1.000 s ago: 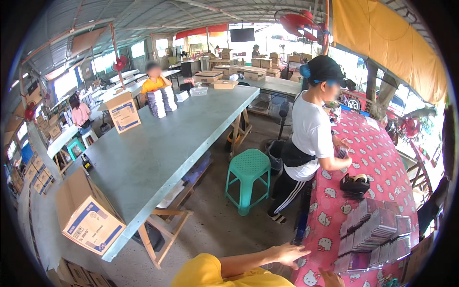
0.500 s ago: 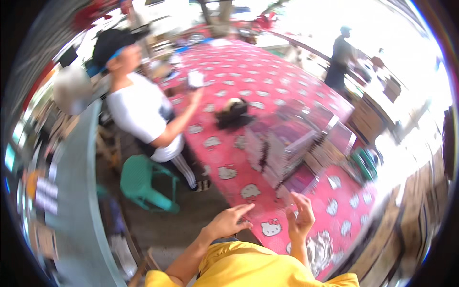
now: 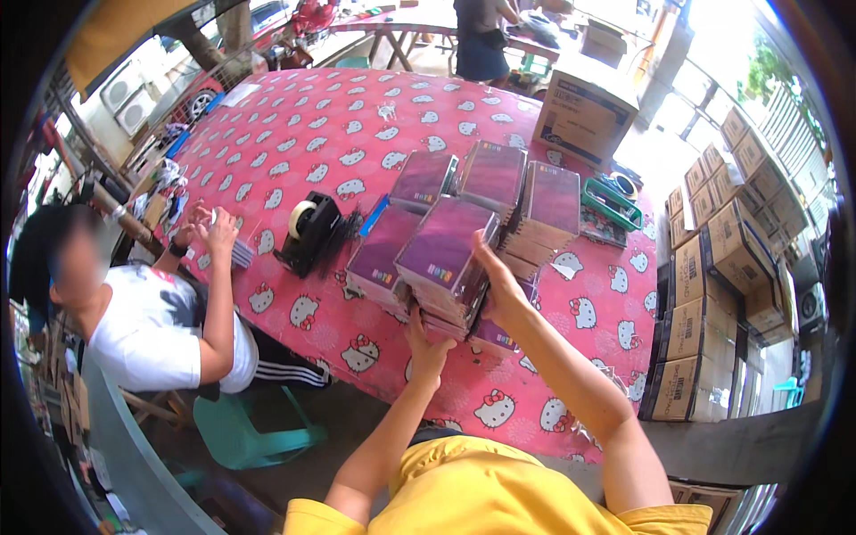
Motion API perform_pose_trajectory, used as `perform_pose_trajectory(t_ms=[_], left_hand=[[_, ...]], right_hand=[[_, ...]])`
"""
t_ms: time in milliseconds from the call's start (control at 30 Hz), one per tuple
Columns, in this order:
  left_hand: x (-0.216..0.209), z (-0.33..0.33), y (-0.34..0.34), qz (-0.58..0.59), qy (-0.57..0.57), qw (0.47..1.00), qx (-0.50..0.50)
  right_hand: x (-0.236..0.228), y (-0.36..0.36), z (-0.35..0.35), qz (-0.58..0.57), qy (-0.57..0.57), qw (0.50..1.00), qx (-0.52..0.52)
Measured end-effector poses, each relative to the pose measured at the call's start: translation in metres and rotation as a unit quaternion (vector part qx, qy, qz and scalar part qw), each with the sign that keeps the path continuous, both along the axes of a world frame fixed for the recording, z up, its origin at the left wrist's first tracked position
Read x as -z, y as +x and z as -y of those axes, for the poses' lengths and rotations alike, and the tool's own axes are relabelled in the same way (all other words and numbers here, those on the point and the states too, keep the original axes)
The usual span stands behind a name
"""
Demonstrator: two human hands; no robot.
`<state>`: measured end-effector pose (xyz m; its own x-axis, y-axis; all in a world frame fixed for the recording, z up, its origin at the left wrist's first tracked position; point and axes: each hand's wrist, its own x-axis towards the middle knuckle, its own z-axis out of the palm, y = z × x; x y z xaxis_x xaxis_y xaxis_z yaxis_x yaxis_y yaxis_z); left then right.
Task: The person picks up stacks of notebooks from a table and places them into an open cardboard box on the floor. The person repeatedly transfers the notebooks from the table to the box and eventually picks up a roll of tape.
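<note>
Several stacks of purple-covered spiral notebooks stand close together on the pink table. My hands are on the nearest tall notebook stack (image 3: 446, 250). Its lower front edge rests against the fingers of my left hand (image 3: 430, 352), which are curled partly beneath or behind it. Along its right side lies my right hand (image 3: 501, 290), thumb at the top corner and other fingers hidden behind the stack. A lower notebook stack (image 3: 385, 259) is just to the left, and another notebook stack (image 3: 546, 201) stands to the right.
A black tape dispenser (image 3: 308, 234) sits left of the stacks. A green basket (image 3: 612, 205) and a cardboard box (image 3: 584, 116) are at the right. At the left, a person in a white shirt (image 3: 147, 334) handles a small pack by a green stool (image 3: 254, 428). Boxes (image 3: 691, 334) are piled far right.
My view has swung toward the right. Both hands, empty and apart before, have reached forward and taken hold of the notebook stack. The co-worker's hands have come together.
</note>
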<state>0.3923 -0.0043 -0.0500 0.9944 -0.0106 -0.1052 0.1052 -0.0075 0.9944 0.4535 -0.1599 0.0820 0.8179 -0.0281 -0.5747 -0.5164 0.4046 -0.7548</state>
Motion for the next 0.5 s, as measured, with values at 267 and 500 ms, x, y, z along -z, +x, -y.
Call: perform_pose_trajectory(t_ms=[267,500], left_hand=[[-0.022,0.005,0.008,-0.088,-0.206,0.975,0.017],[-0.074,-0.001,-0.028,0.003,-0.26,0.965,0.04]], right_hand=[[-0.015,-0.004,-0.007,0.009,0.043,0.998,0.042],[0.024,-0.066,0.041,0.217,0.223,0.947,0.076]])
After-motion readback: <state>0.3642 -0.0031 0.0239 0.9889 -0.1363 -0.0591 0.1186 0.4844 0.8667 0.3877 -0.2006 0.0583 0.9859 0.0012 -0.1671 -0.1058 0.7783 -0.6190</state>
